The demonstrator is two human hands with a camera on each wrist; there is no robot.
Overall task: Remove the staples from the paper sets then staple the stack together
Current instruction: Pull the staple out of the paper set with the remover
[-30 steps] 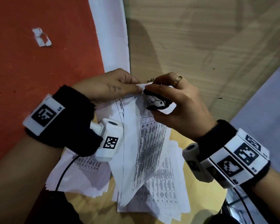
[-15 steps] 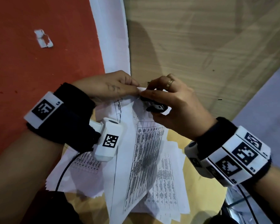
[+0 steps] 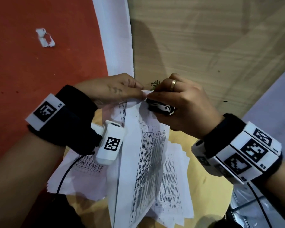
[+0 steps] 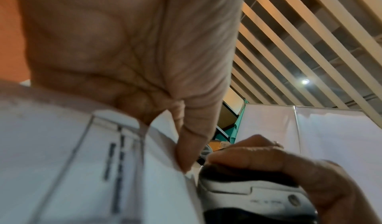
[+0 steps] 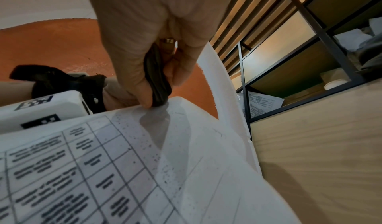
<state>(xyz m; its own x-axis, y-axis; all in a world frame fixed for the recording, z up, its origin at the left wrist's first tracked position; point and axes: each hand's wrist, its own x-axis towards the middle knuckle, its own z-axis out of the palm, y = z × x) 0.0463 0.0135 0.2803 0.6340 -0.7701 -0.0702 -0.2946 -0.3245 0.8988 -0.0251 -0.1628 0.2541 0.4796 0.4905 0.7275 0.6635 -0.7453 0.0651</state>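
A printed paper set (image 3: 143,163) hangs from its top corner, lifted above loose sheets (image 3: 171,191) on a round wooden table (image 3: 209,191). My left hand (image 3: 122,91) pinches that top corner (image 4: 184,167) between thumb and fingers. My right hand (image 3: 176,104) grips a black and silver staple remover (image 3: 160,108) and holds its tip against the same corner, beside the left fingers. In the right wrist view the staple remover (image 5: 156,78) touches the paper set (image 5: 124,162) at its edge. The staple itself is hidden.
More printed sheets (image 3: 82,175) lie under my left wrist at the table's left. Behind the hands stand a wooden panel (image 3: 204,46) and a white strip (image 3: 115,38). Red floor (image 3: 39,63) with a torn scrap (image 3: 45,37) lies left. Shelves (image 5: 310,47) hold papers at the right.
The held paper set has swung and now hangs straighter and narrower. My right hand has turned the staple remover a little against the corner; both hands stay close together.
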